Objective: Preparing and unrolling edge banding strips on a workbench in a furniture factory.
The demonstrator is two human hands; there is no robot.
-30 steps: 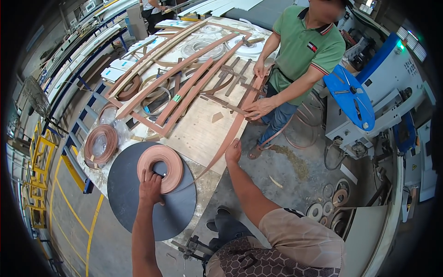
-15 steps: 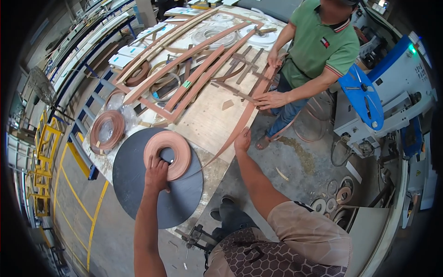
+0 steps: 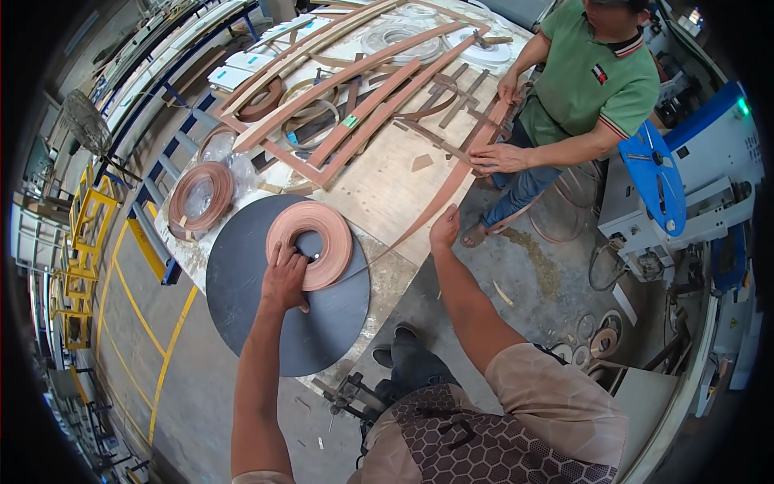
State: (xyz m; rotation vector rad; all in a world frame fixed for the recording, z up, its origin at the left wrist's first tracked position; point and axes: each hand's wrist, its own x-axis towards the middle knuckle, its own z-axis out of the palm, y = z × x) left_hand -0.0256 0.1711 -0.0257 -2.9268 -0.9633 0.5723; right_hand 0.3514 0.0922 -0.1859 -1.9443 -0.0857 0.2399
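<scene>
In the head view, the left hand (image 3: 285,278) lies spread on the near side of the pinkish-brown roll (image 3: 339,246), its fingers over the ring toward the central hole and its thumb off to the right, above the dark round disc (image 3: 330,323). The roll rests flat on that disc at the near left of the table (image 3: 371,194). From the roll, a strip (image 3: 441,198) of like colour runs right and away across the table's near right part. The right hand (image 3: 444,227) is at the strip's near right edge with its fingers drawn in; whether they pinch it or only touch it, I cannot tell. Farther along, a co-worker (image 3: 601,89) in a green shirt has both hands at the strip's far part. Over the last second the whole scene has slid to the right in the view, most likely from a turn of the head, while hands, roll and strip have kept nearly the same places among themselves. That suggests the strip is being steadied or guided rather than drawn out quickly. Another coil (image 3: 181,202) lies left of the disc, and long wooden boards (image 3: 395,107) lie farther off.
</scene>
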